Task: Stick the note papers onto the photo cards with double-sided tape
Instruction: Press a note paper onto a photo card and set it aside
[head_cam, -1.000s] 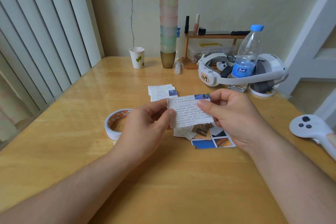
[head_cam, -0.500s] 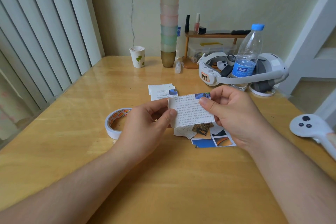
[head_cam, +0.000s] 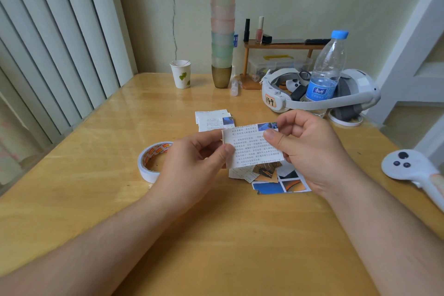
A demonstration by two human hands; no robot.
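Note:
Both hands hold one printed note paper [head_cam: 252, 149] above the table, with a photo card's blue edge [head_cam: 268, 125] showing behind its top right. My left hand [head_cam: 194, 161] pinches the paper's left edge. My right hand [head_cam: 310, 149] grips the right side, thumb pressed on the front. Under them lies a pile of photo cards and note scraps [head_cam: 278, 181]. A second small stack of note-covered cards [head_cam: 213, 120] lies farther back. The roll of double-sided tape [head_cam: 150, 160] rests on the table left of my left hand.
A VR headset [head_cam: 319, 96] and water bottle [head_cam: 325, 74] stand at the back right. A white controller [head_cam: 408, 168] lies at the right edge. A tall cup stack [head_cam: 222, 29], paper cup [head_cam: 181, 74] and small wooden shelf [head_cam: 278, 47] line the back. Vertical blinds [head_cam: 48, 43] are left.
The paper and card have barely shifted. My right thumb has slid slightly along the paper's front; the left hand stays pinched on the left edge.

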